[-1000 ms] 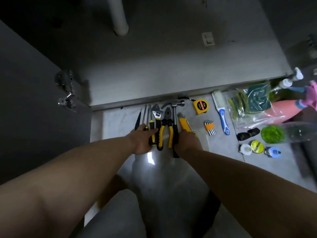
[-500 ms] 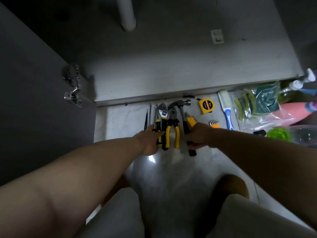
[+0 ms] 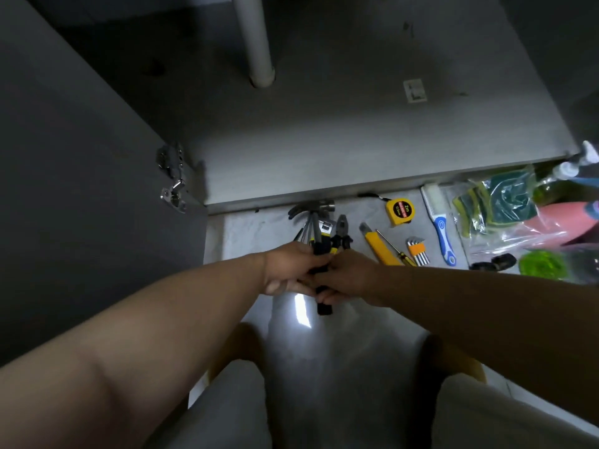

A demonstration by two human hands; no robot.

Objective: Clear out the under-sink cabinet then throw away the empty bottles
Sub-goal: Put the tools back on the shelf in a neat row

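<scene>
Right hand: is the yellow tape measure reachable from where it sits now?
Probably yes for the path, but not freely. The tape measure lies in the open on the floor, beyond and right of the right hand, nothing between them. That hand, though, is closed with the left hand on the tool bundle.

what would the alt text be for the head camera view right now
Both hands, left hand and right hand, grip a bundle of tools over the floor in front of an open cabinet. To the right lie a yellow utility knife, tape measure, hex keys, a brush, bagged sponges and bottles.
</scene>
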